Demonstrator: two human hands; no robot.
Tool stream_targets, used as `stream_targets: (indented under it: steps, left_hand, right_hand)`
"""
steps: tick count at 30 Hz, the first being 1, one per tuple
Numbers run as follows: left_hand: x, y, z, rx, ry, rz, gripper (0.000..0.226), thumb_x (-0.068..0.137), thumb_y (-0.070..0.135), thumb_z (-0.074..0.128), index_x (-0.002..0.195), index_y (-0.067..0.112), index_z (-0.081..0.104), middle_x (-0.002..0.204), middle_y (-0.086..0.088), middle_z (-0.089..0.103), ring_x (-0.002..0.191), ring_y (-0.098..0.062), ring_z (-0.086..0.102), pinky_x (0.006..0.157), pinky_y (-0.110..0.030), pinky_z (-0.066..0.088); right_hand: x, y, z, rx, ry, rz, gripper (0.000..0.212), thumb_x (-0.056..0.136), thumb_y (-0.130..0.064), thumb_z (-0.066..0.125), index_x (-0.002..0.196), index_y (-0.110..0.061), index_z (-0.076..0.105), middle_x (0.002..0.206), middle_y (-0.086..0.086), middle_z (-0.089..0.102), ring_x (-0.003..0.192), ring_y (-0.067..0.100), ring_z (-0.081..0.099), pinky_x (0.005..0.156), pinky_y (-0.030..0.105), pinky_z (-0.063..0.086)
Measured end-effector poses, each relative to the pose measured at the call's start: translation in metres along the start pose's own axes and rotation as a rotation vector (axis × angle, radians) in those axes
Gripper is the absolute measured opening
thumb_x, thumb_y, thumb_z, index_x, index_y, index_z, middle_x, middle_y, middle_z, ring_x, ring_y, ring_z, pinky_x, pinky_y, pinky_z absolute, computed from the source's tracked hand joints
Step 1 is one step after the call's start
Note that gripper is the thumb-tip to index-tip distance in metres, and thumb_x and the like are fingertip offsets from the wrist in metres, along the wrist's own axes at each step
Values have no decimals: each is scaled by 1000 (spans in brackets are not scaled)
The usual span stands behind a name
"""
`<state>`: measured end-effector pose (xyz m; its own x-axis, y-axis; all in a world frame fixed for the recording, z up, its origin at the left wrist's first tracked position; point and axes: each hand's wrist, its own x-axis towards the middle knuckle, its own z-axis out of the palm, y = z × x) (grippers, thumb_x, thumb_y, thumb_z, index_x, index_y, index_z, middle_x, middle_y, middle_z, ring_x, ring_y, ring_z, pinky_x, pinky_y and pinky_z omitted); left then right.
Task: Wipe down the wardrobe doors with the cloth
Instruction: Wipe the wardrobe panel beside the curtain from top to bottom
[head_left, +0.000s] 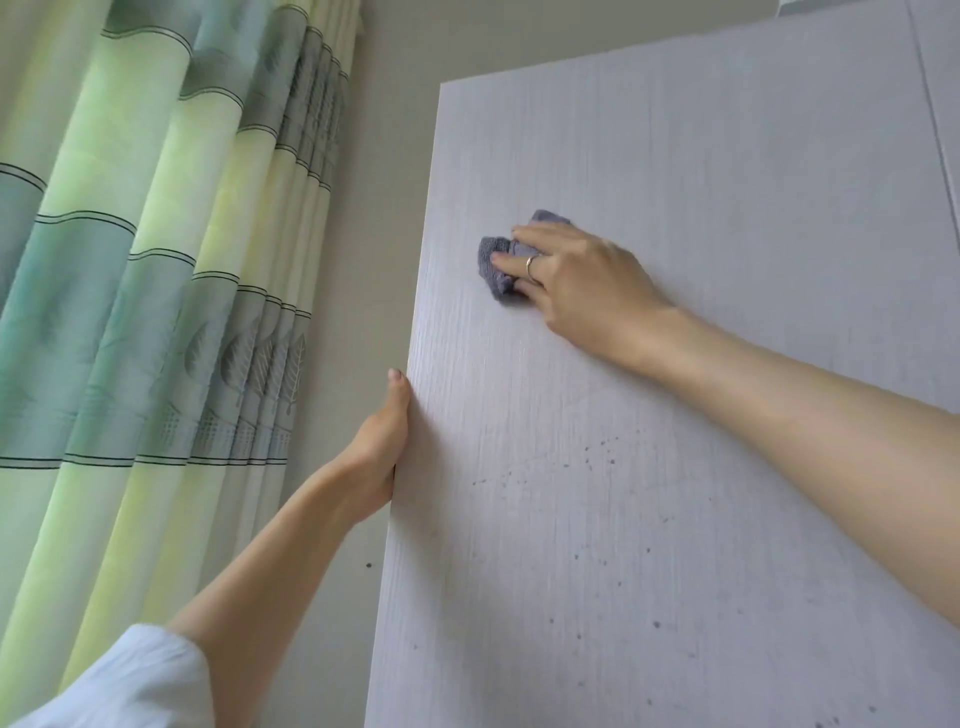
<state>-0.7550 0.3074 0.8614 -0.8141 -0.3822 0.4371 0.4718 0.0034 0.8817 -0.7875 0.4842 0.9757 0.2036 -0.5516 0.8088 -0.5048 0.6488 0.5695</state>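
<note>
Pale grey-beige wall (384, 156) fills the background, with a green and teal striped curtain (156, 260) hanging at the left. One white wood-grain wardrobe door (623, 467) stands open and fills the right of the view; small dark specks dot its lower half. Right hand (576, 283) lies flat on the upper door face, fingers extended and pressing a bunched grey-purple cloth (497, 265) against the panel near the free edge. A ring shows on one finger. Left hand (382, 441) grips the door's free edge, thumb lying along the front and fingers hidden behind. White sleeve (130, 680) covers the left upper arm.
</note>
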Motion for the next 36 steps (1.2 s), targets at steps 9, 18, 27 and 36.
stream_targets:
  steps: [9, 18, 27, 36]
  left_hand:
    - [-2, -1, 3, 15, 51, 5, 69, 96, 60, 21, 137, 12, 46, 136, -6, 53, 122, -22, 52, 108, -39, 37]
    - [-2, -6, 1, 43, 47, 21, 70, 96, 60, 19, 141, 12, 42, 141, -4, 48, 130, -21, 44, 111, -37, 31]
    - [-5, -8, 0, 38, 27, 14, 68, 97, 59, 20, 142, 12, 41, 143, -4, 46, 131, -20, 43, 112, -37, 31]
    - [-7, -12, 3, 44, 72, 22, 68, 98, 57, 20, 143, 10, 39, 145, -5, 44, 133, -20, 41, 112, -36, 28]
  right_hand:
    - [-59, -21, 8, 47, -21, -391, 43, 68, 7, 61, 98, -20, 75, 106, 11, 70, 95, 28, 68, 69, 37, 59]
    - [-51, -2, 1, -48, 92, -20, 38, 77, -1, 56, 112, -6, 68, 124, 26, 58, 115, 40, 57, 101, 48, 41]
    - [-53, 24, -37, -74, -139, -7, 40, 95, -9, 52, 133, -23, 54, 144, 7, 45, 133, 25, 41, 104, 41, 41]
    - [-112, 7, -23, -9, -63, -277, 40, 70, 7, 73, 105, -12, 72, 119, 14, 65, 108, 31, 63, 94, 47, 48]
